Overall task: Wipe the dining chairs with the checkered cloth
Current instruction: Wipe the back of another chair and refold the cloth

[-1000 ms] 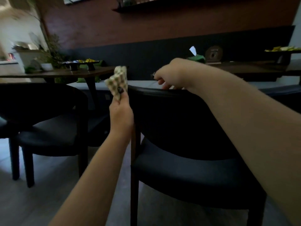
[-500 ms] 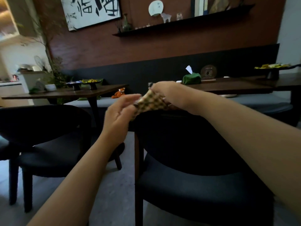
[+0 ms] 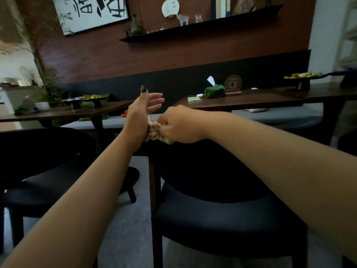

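A dim dining room is showing a reddish-brown wall, a dark wainscot band and a grey floor, with 2 dark worktops standing ahead. At the centre the right hand (image 3: pixel 178 125) is clenching around the checkered cloth (image 3: pixel 157 132), fingers curled over the bunched fabric, just above the top edge of the near dining chair (image 3: pixel 222 209). The cloth is lying squeezed between this hand and the wrist of the left hand (image 3: pixel 143 108), touching both. The left hand is staying released, its fingers straight and spread forward, thumb with a dark nail pointing up, gripping nothing.

Below both hands the near dining chair is presenting its curved black back and dark padded seat. To the left of the left hand a 2nd dining chair (image 3: pixel 44 171) of the same make is standing, well apart from the cloth.

Beyond the right hand, the right worktop (image 3: pixel 251 99) is carrying a green tissue holder (image 3: pixel 214 90) with a white tissue sticking up, a round plaque (image 3: pixel 233 84) just beside it and a pale green phone (image 3: pixel 193 98) nearer the hands. Beyond the left hand, the left worktop (image 3: pixel 58 113) is bearing small dark stands with yellow items (image 3: pixel 93 97) and a white bowl (image 3: pixel 42 106). Higher on the wall a shelf (image 3: pixel 201 26) is holding small ornaments, and a framed calligraphy piece (image 3: pixel 90 12) is hanging to its left.
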Tool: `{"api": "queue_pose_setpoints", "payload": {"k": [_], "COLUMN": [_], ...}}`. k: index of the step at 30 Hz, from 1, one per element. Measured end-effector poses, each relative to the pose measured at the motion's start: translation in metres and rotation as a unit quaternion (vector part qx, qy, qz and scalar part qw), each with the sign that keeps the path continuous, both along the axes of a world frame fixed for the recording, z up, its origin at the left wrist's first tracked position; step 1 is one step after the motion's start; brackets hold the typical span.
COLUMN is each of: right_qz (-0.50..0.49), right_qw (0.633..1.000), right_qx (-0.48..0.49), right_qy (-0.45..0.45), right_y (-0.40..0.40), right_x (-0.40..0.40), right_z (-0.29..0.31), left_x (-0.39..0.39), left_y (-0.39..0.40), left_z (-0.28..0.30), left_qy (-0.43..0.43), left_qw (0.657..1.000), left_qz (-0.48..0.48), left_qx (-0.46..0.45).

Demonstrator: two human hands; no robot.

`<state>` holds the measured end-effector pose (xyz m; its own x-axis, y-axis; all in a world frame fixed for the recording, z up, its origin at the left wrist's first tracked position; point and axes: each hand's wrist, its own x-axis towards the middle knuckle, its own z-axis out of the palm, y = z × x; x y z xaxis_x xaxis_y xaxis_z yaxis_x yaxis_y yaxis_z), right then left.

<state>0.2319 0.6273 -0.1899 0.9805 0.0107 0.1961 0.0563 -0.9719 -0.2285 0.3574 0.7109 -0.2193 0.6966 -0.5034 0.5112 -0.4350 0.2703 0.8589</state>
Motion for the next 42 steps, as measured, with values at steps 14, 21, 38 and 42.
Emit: {"api": "queue_pose_setpoints", "payload": {"k": [14,21,38,42], "right_qz": [-0.018,-0.218,-0.169,-0.161], "right_qw": [0.981,0.894,0.335,0.465], "right_qx": [0.015,-0.032,0.886,0.856], "right_qy": [-0.191,-0.389,-0.271,-0.160], "right_y": [-0.094,-0.166,-0.006,0.003], "right_x": [-0.154,-0.203,-0.113,-0.093], "right_z": [-0.030,-0.078,-0.295,-0.310], "left_x": [0.001,-0.050,-0.061,-0.079], "left_y": [-0.010,-0.005,0.027,0.037], "left_z": [-0.017,-0.040,-0.166,-0.244], "left_qy": [-0.274,-0.440,-0.308,0.038], "left_qw": [0.937,0.871,0.932,0.989], "left_qz": [0.015,0.169,0.192,0.138], "left_qx": [0.216,0.141,0.017,0.034]}}
